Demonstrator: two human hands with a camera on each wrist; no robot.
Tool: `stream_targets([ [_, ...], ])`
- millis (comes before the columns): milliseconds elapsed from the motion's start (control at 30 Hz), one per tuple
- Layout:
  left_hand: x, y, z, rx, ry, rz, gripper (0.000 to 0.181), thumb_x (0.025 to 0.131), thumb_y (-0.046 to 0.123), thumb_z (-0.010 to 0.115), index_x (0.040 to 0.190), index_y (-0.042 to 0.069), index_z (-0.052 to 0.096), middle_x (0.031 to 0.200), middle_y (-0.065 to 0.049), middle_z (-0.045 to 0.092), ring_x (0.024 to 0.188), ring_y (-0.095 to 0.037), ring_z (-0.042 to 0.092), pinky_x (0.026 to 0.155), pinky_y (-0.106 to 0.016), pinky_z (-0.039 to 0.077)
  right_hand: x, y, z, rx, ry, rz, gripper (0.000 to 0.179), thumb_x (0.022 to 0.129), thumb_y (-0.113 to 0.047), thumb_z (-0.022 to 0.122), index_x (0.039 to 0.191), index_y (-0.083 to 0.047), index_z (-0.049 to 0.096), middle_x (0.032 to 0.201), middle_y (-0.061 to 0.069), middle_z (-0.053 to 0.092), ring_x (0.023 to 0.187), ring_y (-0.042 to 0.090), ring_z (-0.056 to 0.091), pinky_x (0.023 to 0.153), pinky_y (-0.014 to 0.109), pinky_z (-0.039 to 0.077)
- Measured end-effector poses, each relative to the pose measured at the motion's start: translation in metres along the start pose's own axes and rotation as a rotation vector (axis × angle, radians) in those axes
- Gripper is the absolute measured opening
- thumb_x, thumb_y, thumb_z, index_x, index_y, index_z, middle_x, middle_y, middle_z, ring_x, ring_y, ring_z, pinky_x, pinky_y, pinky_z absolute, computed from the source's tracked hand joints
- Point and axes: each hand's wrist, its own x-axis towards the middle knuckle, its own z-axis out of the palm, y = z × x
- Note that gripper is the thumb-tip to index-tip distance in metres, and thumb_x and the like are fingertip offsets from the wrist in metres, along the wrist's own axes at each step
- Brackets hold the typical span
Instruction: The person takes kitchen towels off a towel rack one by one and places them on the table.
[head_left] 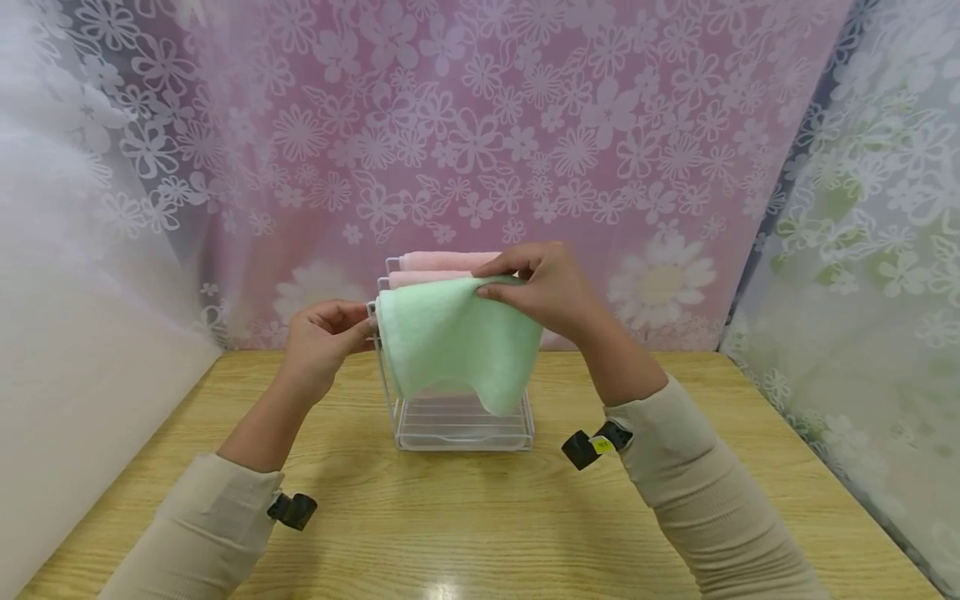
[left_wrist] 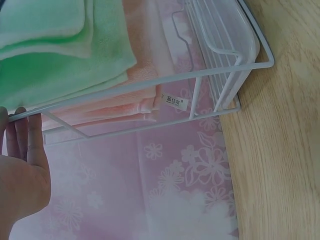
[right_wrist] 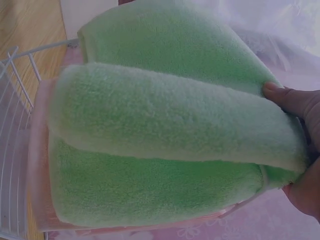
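A light green towel point(head_left: 450, 333) is draped over the front bar of a white wire rack point(head_left: 465, 448). My right hand point(head_left: 555, 287) pinches its upper right part between thumb and fingers. Seen from the right wrist, the towel point(right_wrist: 150, 115) bulges in a thick fold ahead of the thumb. At the rack's upper left corner, my left hand point(head_left: 318, 342) holds the side frame, its fingers round the white bar point(left_wrist: 150, 81) in the left wrist view. Pink towels point(head_left: 450, 260) hang on the bars behind, partly hidden by the green one.
The rack's base holds a shallow white tray point(head_left: 465, 417) and stands on a wood-grain table point(head_left: 450, 517). A small printed label point(left_wrist: 175, 102) shows beside the pink towels. A pink floral curtain point(head_left: 480, 133) hangs close behind, with pale sheets at both sides.
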Motion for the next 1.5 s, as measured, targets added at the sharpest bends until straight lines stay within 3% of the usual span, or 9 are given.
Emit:
stream_targets([
  [267, 0.000, 0.005, -0.002, 0.082, -0.003, -0.002, 0.010, 0.085, 0.006, 0.076, 0.092, 0.014, 0.075, 0.088, -0.001, 0.072, 0.079, -0.015, 0.069, 0.077, -0.035, 0.060, -0.002, -0.002, -0.002, -0.022, 0.025, 0.007, 0.014, 0.083, -0.010, 0.080, 0.096, -0.008, 0.079, 0.095, 0.004, 0.074, 0.063, 0.020, 0.051, 0.050, 0.023, 0.042],
  [433, 0.002, 0.010, 0.000, 0.088, 0.002, 0.020, 0.012, 0.086, 0.010, 0.076, 0.098, 0.011, 0.075, 0.090, -0.002, 0.072, 0.079, -0.020, 0.071, 0.077, -0.038, 0.059, -0.003, -0.002, -0.003, -0.002, 0.039, -0.016, 0.013, 0.082, -0.008, 0.080, 0.095, -0.007, 0.078, 0.094, 0.005, 0.074, 0.062, 0.018, 0.051, 0.051, 0.023, 0.044],
  [600, 0.004, 0.012, 0.003, 0.108, 0.019, 0.028, 0.009, 0.086, 0.012, 0.076, 0.094, 0.008, 0.076, 0.086, -0.003, 0.073, 0.075, -0.021, 0.071, 0.074, -0.038, 0.060, -0.005, -0.003, -0.004, -0.003, 0.057, -0.036, 0.013, 0.081, -0.007, 0.080, 0.094, -0.007, 0.079, 0.093, 0.005, 0.073, 0.062, 0.018, 0.050, 0.051, 0.022, 0.043],
  [867, 0.007, 0.014, 0.003, 0.132, 0.013, 0.058, 0.006, 0.086, 0.011, 0.075, 0.088, 0.005, 0.076, 0.079, -0.004, 0.071, 0.067, -0.015, 0.067, 0.070, -0.036, 0.060, -0.007, -0.006, -0.007, 0.026, 0.086, -0.068, 0.014, 0.080, -0.004, 0.081, 0.094, -0.004, 0.078, 0.093, 0.009, 0.074, 0.069, 0.017, 0.062, 0.057, 0.022, 0.050],
  [1167, 0.008, 0.016, 0.004, 0.117, 0.000, 0.042, 0.013, 0.086, 0.010, 0.076, 0.090, -0.003, 0.073, 0.078, -0.008, 0.071, 0.068, -0.016, 0.068, 0.071, -0.038, 0.060, -0.008, -0.008, -0.014, 0.010, 0.093, -0.087, 0.015, 0.079, -0.004, 0.081, 0.094, -0.003, 0.078, 0.091, 0.008, 0.074, 0.070, 0.016, 0.064, 0.058, 0.021, 0.053],
  [1333, 0.008, 0.016, 0.005, 0.153, -0.011, 0.040, 0.020, 0.087, 0.012, 0.075, 0.091, -0.007, 0.071, 0.079, -0.013, 0.070, 0.069, -0.020, 0.068, 0.073, -0.040, 0.060, -0.011, -0.011, -0.017, 0.005, 0.090, -0.095, 0.016, 0.078, -0.004, 0.082, 0.094, -0.004, 0.078, 0.090, 0.006, 0.074, 0.069, 0.014, 0.063, 0.059, 0.022, 0.053],
  [1500, 0.010, 0.017, 0.006, 0.199, -0.021, 0.051, 0.024, 0.088, 0.016, 0.074, 0.091, -0.007, 0.068, 0.078, -0.008, 0.069, 0.071, -0.023, 0.068, 0.073, -0.037, 0.060, -0.016, -0.014, -0.023, -0.002, 0.107, -0.107, 0.016, 0.078, -0.003, 0.082, 0.093, -0.004, 0.078, 0.090, 0.005, 0.074, 0.068, 0.014, 0.063, 0.058, 0.022, 0.052],
])
